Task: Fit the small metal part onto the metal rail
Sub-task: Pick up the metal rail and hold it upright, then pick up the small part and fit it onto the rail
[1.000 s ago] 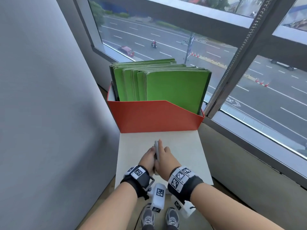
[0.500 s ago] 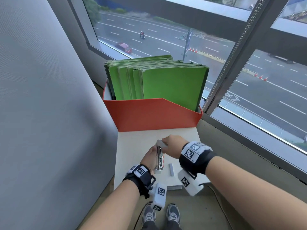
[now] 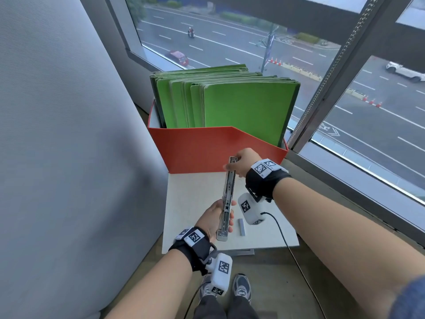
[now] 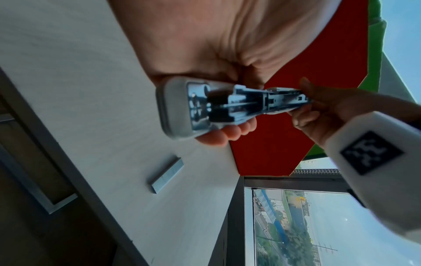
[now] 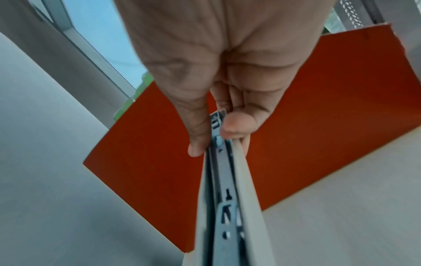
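A long metal rail (image 3: 227, 199) with grey casing is held above the small white table (image 3: 188, 199), pointing away from me. My left hand (image 3: 212, 221) grips its near end, fingers curled round it; the left wrist view shows the rail (image 4: 239, 106) end-on in my left hand (image 4: 205, 45). My right hand (image 3: 243, 162) pinches the far end between thumb and fingers; the right wrist view shows that pinch on the rail (image 5: 224, 198) by my right hand (image 5: 216, 72). The small metal part (image 3: 241, 227), a short grey strip, lies loose on the table right of the rail, also visible as the strip (image 4: 166, 175).
A red file box (image 3: 207, 150) full of green folders (image 3: 241, 107) stands at the table's far edge, just behind my right hand. A grey wall (image 3: 69, 134) closes the left side, a window frame (image 3: 326, 74) the right. A black cable (image 3: 285, 238) crosses the table's right part.
The rail has been lifted off the table and stretched out long. My right hand moved away from the left toward the red box. The small strip now lies uncovered on the table.
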`<act>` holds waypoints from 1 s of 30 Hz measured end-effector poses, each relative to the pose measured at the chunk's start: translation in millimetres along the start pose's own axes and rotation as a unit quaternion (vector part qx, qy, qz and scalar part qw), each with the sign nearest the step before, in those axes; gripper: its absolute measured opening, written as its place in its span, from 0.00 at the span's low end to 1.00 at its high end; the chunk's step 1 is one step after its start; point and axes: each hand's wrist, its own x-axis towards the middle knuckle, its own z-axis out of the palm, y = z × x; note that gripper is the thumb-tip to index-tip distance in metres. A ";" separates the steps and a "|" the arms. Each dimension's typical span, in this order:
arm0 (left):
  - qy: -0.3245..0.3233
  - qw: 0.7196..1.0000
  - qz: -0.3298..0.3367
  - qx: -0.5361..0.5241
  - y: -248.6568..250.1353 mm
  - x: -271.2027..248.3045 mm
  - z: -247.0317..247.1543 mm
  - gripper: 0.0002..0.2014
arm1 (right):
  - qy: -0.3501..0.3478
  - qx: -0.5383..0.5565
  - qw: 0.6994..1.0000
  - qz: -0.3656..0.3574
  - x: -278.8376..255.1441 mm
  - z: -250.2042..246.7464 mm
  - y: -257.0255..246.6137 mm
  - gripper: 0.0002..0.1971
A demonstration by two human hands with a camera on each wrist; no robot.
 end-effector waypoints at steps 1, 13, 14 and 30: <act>-0.004 1.000 -0.001 -0.006 -1.3 -1.9 -0.5 0.18 | -0.005 0.005 1.000 0.009 5.0 5.1 3.4 0.24; -0.001 0.997 0.023 -0.073 -2.9 -4.2 -18.1 0.18 | -0.023 0.018 0.999 -0.026 -11.4 32.8 45.7 0.23; 0.004 0.997 0.028 -0.076 -1.7 -3.5 -18.6 0.17 | -0.037 -0.015 0.999 -0.025 -18.3 36.3 55.8 0.21; 0.022 0.999 0.011 -0.026 13.5 9.2 -17.2 0.13 | -0.057 -0.054 0.997 0.005 -55.8 104.0 140.5 0.21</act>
